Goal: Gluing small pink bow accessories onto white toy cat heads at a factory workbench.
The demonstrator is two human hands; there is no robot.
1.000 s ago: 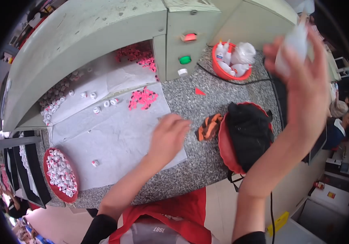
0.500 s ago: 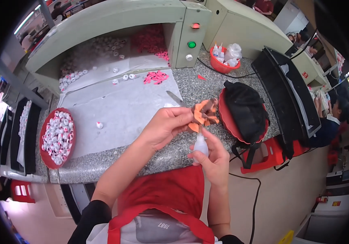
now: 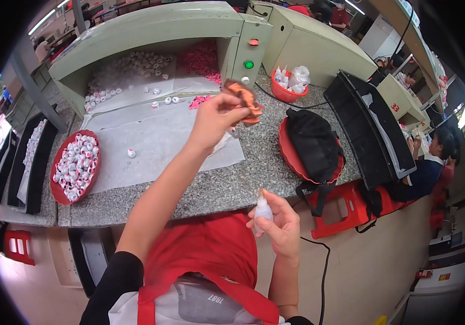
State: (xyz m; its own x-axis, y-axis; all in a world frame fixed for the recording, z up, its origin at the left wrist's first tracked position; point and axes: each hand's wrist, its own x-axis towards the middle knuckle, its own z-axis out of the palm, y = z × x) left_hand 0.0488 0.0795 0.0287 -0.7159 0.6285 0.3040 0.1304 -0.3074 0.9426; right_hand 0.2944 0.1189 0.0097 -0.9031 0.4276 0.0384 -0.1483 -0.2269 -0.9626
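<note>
My left hand (image 3: 213, 123) is raised over the worktop with thumb and fingers closed on a crinkled orange and brown piece (image 3: 247, 101), slightly blurred, its material hard to make out. Lower down, in front of the counter edge, my right hand (image 3: 280, 226) grips a small white squeeze bottle (image 3: 263, 210) with its narrow tip pointing up. Bottle and piece are well apart. Beyond my left hand, pink pieces (image 3: 200, 101) lie on the white sheet (image 3: 184, 143), partly hidden by the hand.
A green machine (image 3: 156, 32) with an arched opening holds many white and pink pieces. At the left stands a red bowl (image 3: 98, 162) of small white round pieces. A black bag (image 3: 313, 143) rests on a red tray; behind it is a red basket (image 3: 292, 96) of bottles. A person (image 3: 424, 168) sits at right.
The bottle tip has come away from the orange and brown piece. My left hand has moved up and away toward the machine with the piece, while my right hand has dropped slightly.
</note>
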